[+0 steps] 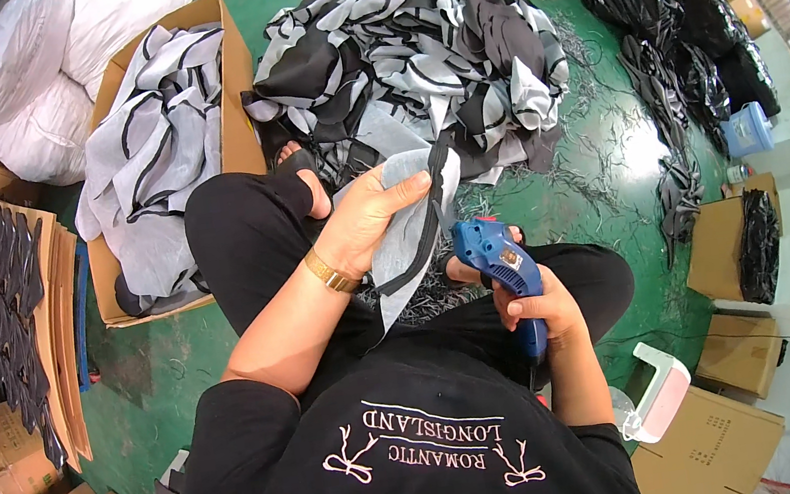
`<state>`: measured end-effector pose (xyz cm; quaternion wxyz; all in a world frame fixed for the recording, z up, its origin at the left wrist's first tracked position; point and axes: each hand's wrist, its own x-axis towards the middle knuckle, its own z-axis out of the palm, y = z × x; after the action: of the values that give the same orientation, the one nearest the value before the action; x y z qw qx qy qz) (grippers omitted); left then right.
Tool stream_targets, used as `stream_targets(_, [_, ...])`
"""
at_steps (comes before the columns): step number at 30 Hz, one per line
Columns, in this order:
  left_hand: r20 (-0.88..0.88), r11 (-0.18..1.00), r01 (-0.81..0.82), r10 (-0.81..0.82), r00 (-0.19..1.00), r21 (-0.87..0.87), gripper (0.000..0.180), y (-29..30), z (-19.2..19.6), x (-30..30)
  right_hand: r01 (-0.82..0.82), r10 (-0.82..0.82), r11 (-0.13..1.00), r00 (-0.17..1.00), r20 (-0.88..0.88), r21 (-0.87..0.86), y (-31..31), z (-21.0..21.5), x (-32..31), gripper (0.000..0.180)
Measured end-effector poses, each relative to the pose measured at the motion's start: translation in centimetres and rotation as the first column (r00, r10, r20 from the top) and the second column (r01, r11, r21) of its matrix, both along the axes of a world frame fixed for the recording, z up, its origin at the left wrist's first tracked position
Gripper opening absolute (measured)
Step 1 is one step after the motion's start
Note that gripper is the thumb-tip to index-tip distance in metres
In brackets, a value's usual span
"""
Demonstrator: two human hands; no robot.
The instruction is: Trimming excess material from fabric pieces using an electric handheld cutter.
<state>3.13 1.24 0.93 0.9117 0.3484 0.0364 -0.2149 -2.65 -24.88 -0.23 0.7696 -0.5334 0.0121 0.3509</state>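
A grey fabric piece with black edging (405,246) is pinched in my left hand (361,219), thumb on top, above my crossed legs. The fabric hangs down toward my lap in a point. My right hand (550,308) is wrapped round the grip of a blue handheld power tool (503,257). The tool's head lies close to the fabric's right side; whether they touch, I cannot tell. Just beyond my hands spreads a large heap of grey and black fabric pieces (408,53) on the floor.
On the left stands an open cardboard box (236,87) full of similar fabric pieces. White sacks (45,124) are behind it. Thin dark offcuts (597,178) litter the green floor (616,236). Black plastic bags (688,34), a blue bucket (748,130) and cartons (738,355) line the right.
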Motion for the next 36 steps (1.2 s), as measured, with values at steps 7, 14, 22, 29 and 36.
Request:
stream_targets(7, [0.019, 0.999, 0.015, -0.014, 1.0, -0.04, 0.027, -0.6, 0.0, -0.3, -0.018, 0.021, 0.998, 0.999, -0.042, 0.058, 0.3, -0.9, 0.0, 0.046])
stream_targets(14, [0.09, 1.0, 0.001, -0.002, 0.996, 0.009, 0.027, -0.8, 0.6, -0.8, 0.019, -0.011, 0.989, 0.998, -0.058, 0.145, 1.0, -0.4, -0.1, 0.046])
stream_targets(22, [0.126, 0.997, -0.01, 0.001, 0.992, 0.075, 0.029, -1.3, 0.8, -1.6, 0.163, -0.148, 0.96, 0.986, -0.081, 0.228, 1.5, 0.3, 1.0, 0.045])
stream_targets(29, [0.037, 1.0, -0.023, 0.024, 0.999, -0.017, 0.025, -0.3, 0.5, -0.2, 0.121, -0.113, 0.976, 0.992, -0.055, 0.182, 0.0, 0.3, 0.2, 0.045])
stream_targets(36, [0.07, 0.998, -0.049, 0.046, 0.997, 0.045, 0.035, -0.1, -0.1, 0.2, 0.033, -0.028, 0.996, 0.998, -0.061, 0.077, -0.7, -0.1, -0.4, 0.043])
